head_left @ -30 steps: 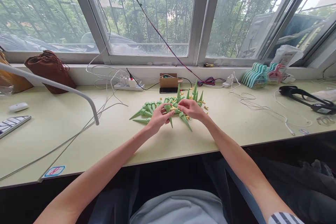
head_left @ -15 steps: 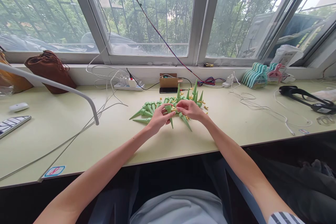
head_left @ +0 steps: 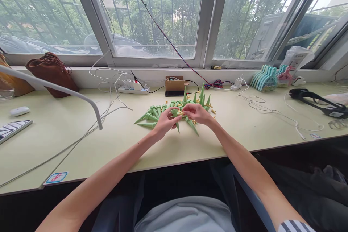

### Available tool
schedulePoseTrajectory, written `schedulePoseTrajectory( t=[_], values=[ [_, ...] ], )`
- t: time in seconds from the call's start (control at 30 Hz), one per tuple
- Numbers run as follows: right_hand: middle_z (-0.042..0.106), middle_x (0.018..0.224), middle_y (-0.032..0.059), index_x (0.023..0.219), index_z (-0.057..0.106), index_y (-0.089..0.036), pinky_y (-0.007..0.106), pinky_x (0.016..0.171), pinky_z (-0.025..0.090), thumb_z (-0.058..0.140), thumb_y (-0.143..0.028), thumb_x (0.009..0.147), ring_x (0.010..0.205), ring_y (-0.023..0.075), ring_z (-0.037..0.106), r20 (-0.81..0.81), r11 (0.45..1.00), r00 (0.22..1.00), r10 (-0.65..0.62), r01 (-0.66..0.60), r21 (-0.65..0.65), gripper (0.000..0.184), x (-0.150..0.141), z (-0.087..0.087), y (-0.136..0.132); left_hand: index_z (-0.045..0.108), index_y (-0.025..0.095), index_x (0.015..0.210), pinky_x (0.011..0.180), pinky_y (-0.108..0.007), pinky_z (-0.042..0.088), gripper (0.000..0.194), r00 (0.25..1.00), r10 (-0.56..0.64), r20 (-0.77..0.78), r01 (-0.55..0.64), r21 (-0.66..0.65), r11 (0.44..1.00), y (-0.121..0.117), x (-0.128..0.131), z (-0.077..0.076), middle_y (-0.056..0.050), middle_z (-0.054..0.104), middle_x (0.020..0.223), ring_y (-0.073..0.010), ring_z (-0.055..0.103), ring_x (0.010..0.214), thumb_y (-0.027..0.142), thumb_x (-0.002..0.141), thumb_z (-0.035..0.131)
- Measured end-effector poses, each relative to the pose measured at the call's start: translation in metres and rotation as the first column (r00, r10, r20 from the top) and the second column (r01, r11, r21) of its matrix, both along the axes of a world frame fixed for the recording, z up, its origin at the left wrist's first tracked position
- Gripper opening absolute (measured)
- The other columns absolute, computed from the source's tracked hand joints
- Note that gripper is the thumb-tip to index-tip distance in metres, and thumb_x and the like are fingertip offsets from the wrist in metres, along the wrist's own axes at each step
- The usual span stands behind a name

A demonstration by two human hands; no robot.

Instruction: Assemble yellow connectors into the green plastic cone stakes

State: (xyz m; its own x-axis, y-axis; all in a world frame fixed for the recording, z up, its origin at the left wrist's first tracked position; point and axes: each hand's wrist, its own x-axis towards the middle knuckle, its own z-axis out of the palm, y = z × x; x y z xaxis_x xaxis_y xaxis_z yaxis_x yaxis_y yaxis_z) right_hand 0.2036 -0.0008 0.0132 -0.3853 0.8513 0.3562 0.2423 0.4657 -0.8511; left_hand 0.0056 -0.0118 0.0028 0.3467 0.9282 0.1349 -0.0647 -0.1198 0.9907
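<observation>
Head camera lets me see the left hand (head_left: 164, 120), its fingers closed around one green spike (head_left: 174, 112), tip pointing down, above the counter (head_left: 163, 148); the right hand (head_left: 198, 113) pinches a yellow piece (head_left: 180, 113) beside it, and other green spikes (head_left: 158, 109) lie near

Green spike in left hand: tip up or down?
Tip down: the green spike in the left hand narrows toward its lower end.

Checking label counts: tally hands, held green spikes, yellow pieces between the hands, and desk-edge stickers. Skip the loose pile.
Hands: 2 (left hand, right hand)
Green spike in the left hand: 1
Yellow piece between the hands: 1
Stickers: 2 (left sticker, right sticker)
Total: 6
</observation>
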Motion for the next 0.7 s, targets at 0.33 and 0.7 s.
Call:
schedulePoseTrajectory(
  t=[0.33, 0.7],
  values=[
    [0.061, 0.074, 0.0021, 0.086, 0.064, -0.016, 0.024, 0.053, 0.042, 0.063, -0.044, 0.086, 0.059, 0.0111, 0.052, -0.017, 1.000, 1.000, -0.023, 0.023, 0.021, 0.029, 0.0000, 0.0013, -0.0010, 0.060, 0.019, 0.109, 0.044, -0.020, 0.036, 0.052, 0.999, 0.040, 0.026, -0.040, -0.002, 0.999, 0.0012, 0.0002, -0.0011, -0.002, 0.061, 0.081, -0.0088, 0.049, 0.061, 0.041, 0.068, 0.084],
    [0.059, 0.067, 0.0004, 0.081, 0.064, -0.016, 0.024, 0.052, 0.041, 0.065, -0.040, 0.084, 0.057, 0.0110, 0.051, -0.074, 1.000, 0.997, -0.022, 0.021, -0.018, 0.025, 0.0018, 0.0047, -0.0031, 0.060, 0.018, 0.108, 0.043, -0.021, 0.035, 0.052, 0.997, 0.072, 0.030, -0.071, -0.023, 0.997, 0.0004, -0.0009, 0.0008, -0.002, 0.060, 0.080, -0.0073, 0.046, 0.056, 0.039, 0.067, 0.084]
  ],
)
